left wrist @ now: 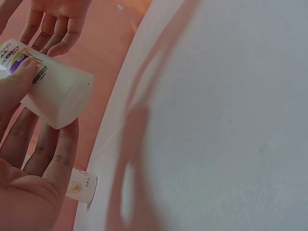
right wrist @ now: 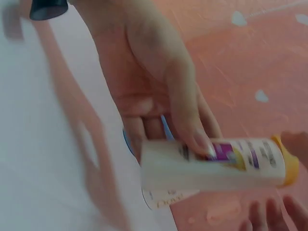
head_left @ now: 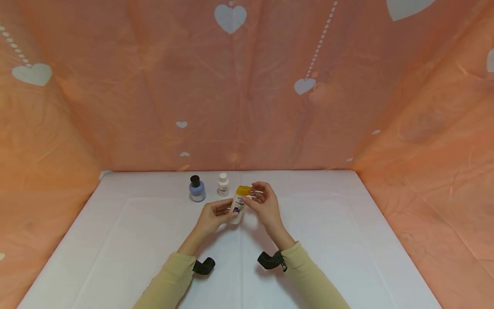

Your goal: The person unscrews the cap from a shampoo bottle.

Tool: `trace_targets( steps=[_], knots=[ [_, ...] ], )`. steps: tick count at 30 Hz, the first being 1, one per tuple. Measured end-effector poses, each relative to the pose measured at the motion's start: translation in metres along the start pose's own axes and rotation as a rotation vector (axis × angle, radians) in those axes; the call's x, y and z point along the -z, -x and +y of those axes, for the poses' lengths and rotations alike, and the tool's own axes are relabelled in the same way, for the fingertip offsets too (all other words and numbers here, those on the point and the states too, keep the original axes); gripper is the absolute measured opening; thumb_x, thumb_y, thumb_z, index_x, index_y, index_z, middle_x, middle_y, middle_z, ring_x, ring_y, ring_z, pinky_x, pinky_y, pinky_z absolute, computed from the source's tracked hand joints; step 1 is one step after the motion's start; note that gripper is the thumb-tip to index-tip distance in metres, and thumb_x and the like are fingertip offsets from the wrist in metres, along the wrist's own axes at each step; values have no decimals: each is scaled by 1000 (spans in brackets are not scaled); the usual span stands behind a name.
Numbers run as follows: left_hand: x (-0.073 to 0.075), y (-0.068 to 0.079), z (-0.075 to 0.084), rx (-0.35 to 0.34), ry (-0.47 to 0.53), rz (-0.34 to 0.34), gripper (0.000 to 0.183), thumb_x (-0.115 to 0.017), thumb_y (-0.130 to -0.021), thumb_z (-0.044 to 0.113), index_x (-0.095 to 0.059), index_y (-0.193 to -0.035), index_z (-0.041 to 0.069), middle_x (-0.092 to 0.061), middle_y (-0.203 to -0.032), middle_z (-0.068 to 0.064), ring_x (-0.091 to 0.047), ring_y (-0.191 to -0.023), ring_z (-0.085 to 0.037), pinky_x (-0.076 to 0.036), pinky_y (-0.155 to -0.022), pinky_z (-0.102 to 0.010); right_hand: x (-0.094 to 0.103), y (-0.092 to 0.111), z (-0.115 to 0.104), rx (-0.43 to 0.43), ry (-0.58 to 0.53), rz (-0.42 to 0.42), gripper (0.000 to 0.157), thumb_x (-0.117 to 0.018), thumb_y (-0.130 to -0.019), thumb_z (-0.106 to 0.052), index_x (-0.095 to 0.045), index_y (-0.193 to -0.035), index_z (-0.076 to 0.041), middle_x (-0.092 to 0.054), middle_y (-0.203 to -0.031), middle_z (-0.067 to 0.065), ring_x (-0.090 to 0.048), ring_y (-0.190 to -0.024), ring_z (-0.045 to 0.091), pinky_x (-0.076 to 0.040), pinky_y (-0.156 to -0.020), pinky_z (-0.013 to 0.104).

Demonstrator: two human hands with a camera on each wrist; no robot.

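My left hand (head_left: 212, 216) grips a white bottle with a yellow cap (head_left: 238, 208) by its lower body, thumb across the purple-and-yellow label. The bottle leans slightly right, its shadow falling on the table below. Close at its cap end is my right hand (head_left: 266, 206). In the right wrist view, the right thumb (right wrist: 296, 147) overlaps the yellow cap (right wrist: 288, 166), while the other fingers (right wrist: 272, 214) spread apart from the bottle. The left wrist view shows the bottle's pale base (left wrist: 72, 98) and those right-hand fingers (left wrist: 57, 31) behind it.
Beyond the hands stand a blue bottle with a black cap (head_left: 197, 192) and a small white bottle (head_left: 223, 186). A white cloth covers the table (head_left: 328, 240). Orange curtains with pale hearts (head_left: 231, 94) enclose its back and sides. Each wrist wears a black camera mount (head_left: 270, 260).
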State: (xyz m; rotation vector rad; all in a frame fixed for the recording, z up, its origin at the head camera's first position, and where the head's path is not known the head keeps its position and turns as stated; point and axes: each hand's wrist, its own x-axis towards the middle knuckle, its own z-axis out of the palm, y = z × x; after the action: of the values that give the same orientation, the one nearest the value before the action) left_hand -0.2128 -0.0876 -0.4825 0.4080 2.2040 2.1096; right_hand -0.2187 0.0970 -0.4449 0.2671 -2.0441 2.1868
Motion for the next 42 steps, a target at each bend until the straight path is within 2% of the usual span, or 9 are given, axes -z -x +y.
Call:
trace_targets(
  steps=[3, 6, 8, 12, 23, 27, 34, 42],
  knots=[
    [-2, 4, 10, -1, 2, 12, 45, -70, -81, -9, -56, -124, -14, -61, -116, -28, -65, -98, -31, -54, -79, -26, -6, 3, -4, 29, 24, 63, 51, -79, -75, 3, -49, -116, 11, -54, -109, 23, -57, -101, 40, -45, -93, 50],
    [-4, 7, 22, 6, -7, 29, 43, -69, -81, -11, -56, -122, -15, -61, -116, -29, -65, -98, -34, -54, -79, -26, -11, 9, -14, 65, 48, 90, 48, -79, -75, 3, -50, -112, 13, -55, -104, 28, -55, -100, 48, -44, -91, 54],
    [-4, 9, 29, 4, -22, 35, 43, -70, -81, -11, -56, -121, -16, -61, -114, -30, -64, -98, -35, -54, -79, -25, -14, 12, -22, 84, 78, 96, 45, -79, -75, 3, -52, -109, 14, -57, -102, 28, -55, -98, 49, -46, -88, 51],
    [-4, 11, 33, 12, -30, 43, 43, -70, -80, -11, -57, -121, -15, -61, -115, -29, -62, -101, -39, -53, -81, -23, -16, 16, -29, 101, 121, 100, 39, -77, -78, 1, -55, -108, 13, -60, -101, 25, -57, -97, 46, -47, -87, 44],
    [-5, 9, 23, -29, -41, -7, 42, -71, -80, -10, -58, -120, -15, -62, -113, -29, -63, -97, -39, -54, -77, -24, -16, 18, -29, 67, 136, 83, 41, -77, -79, -3, -60, -115, 9, -63, -104, 24, -58, -99, 44, -42, -90, 59],
    [-6, 8, 21, -38, -30, -28, 42, -71, -80, -10, -58, -120, -15, -62, -111, -31, -62, -98, -41, -53, -78, -24, -15, 18, -29, 79, 159, 97, 39, -78, -79, -3, -63, -113, 8, -64, -103, 22, -61, -95, 38, -44, -89, 57],
    [-3, 1, -9, -43, -43, -27, 44, -74, -81, -2, -60, -122, -10, -64, -112, -25, -66, -95, -28, -54, -79, -27, -10, 16, -29, 98, 191, 63, 35, -76, -80, -2, -65, -112, 9, -64, -106, 22, -60, -99, 36, -44, -93, 54],
    [0, 3, -8, 9, -50, 0, 45, -75, -81, 1, -61, -123, -7, -64, -115, -21, -65, -97, -29, -55, -80, -30, -3, 14, -30, 54, 165, -7, 29, -70, -84, 2, -63, -112, 8, -66, -107, 20, -59, -105, 32, -42, -98, 48]
  ],
)
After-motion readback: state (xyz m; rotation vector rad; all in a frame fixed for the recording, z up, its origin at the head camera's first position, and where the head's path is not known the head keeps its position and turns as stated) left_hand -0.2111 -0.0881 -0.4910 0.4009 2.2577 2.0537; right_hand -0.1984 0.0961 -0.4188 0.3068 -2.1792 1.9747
